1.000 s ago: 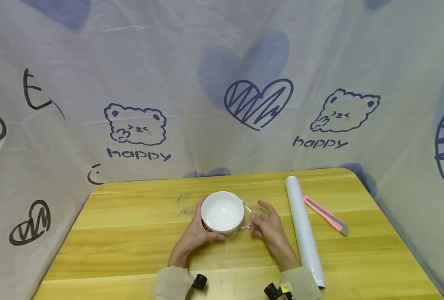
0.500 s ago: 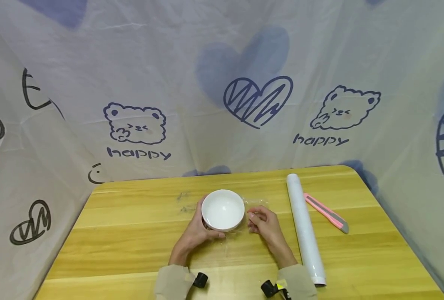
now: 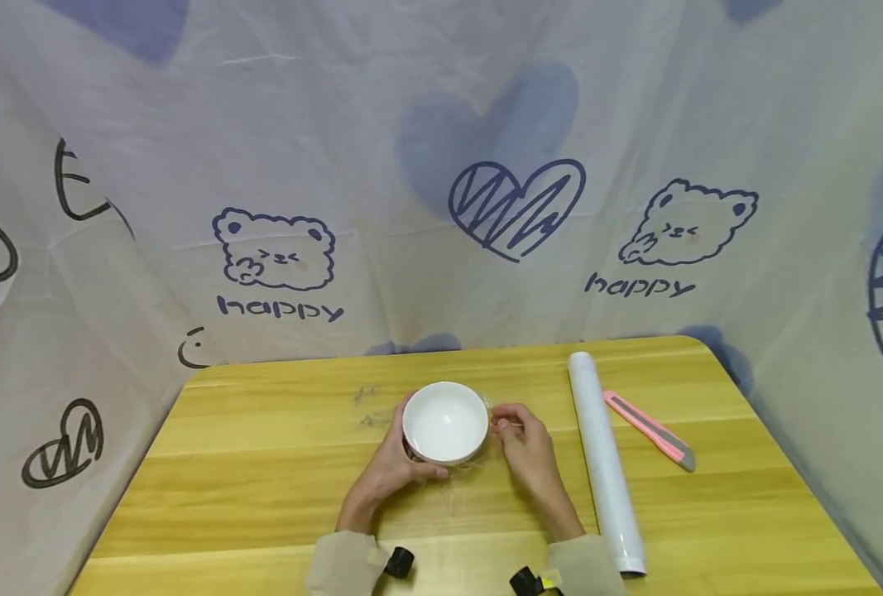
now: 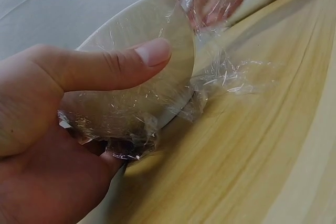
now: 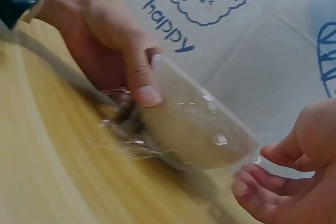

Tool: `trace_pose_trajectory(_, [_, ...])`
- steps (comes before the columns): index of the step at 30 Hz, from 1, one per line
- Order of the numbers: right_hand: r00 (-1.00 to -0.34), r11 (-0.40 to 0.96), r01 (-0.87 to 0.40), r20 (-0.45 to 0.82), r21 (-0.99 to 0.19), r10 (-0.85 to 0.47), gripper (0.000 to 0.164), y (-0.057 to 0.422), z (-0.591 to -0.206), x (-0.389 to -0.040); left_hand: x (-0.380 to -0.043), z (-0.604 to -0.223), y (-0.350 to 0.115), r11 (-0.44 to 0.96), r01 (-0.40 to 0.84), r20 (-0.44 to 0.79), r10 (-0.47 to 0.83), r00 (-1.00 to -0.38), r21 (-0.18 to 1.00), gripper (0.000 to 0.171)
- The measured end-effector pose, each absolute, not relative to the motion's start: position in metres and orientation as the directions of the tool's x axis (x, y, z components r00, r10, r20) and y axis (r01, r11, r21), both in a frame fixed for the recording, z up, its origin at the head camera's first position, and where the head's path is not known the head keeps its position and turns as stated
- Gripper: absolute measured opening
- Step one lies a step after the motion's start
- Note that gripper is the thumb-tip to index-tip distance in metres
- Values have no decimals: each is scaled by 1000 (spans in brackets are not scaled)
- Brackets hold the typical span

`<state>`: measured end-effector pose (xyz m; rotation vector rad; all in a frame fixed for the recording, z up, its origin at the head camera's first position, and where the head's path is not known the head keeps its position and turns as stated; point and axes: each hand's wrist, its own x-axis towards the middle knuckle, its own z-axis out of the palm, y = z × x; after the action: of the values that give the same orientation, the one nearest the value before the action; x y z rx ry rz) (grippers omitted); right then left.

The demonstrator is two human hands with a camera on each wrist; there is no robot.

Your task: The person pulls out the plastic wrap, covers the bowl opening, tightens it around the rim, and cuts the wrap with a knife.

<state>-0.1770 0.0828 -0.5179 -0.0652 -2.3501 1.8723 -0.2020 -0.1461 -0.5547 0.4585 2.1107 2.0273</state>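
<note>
A white bowl [image 3: 445,423] is in the middle of the table, with clear plastic wrap [image 4: 215,74] clinging to its outside and bunched in loose folds near its base. My left hand [image 3: 391,463] grips the bowl from the left, its thumb lying across the film-covered side in the left wrist view. At the bowl's right side, my right hand [image 3: 528,451] pinches the edge of the wrap close to the rim, thumb and fingertips near together in the right wrist view. Part of the left hand's fingers is hidden by the bowl.
Right of the hands lies a long white roll [image 3: 607,463]. Beyond it is a pink utility knife [image 3: 650,430]. The wooden table [image 3: 262,480] ends at a hanging cloth [image 3: 381,165] printed with hearts and bears.
My right hand has drawn its fingers in toward the bowl's rim, and the film that stretched out to the right now sits nearer the bowl. The left hand keeps its grip.
</note>
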Motion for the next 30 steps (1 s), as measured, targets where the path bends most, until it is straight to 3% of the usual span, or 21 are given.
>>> trace_pose_trajectory(4, [-997,117,-16,25,-993,77,26,70,-527,-173,-201,-555,-145,19,94,82,330,-941,995,130])
trace_pose_trajectory(9, [-999,85,25,-21,-996,45,29,70,-532,-171,-201,-556,-145,16,76,67,323,-944,997,133])
trace_pose_trajectory(15, [-972,350,-48,124,-935,197,23,86,-532,-182,-204,-556,-150,-50,74,88,383,-920,996,128])
trace_pose_trajectory(18, [-974,416,-75,157,-906,166,27,90,-534,-188,-205,-552,-159,-96,70,104,415,-904,993,130])
trace_pose_trajectory(25, [-997,228,15,2,-973,75,30,87,-535,-191,-207,-548,-186,-111,53,93,403,-911,992,122])
trace_pose_trajectory(30, [-994,79,108,-109,-991,-6,37,88,-530,-189,-204,-546,-174,-38,58,69,448,-891,998,141])
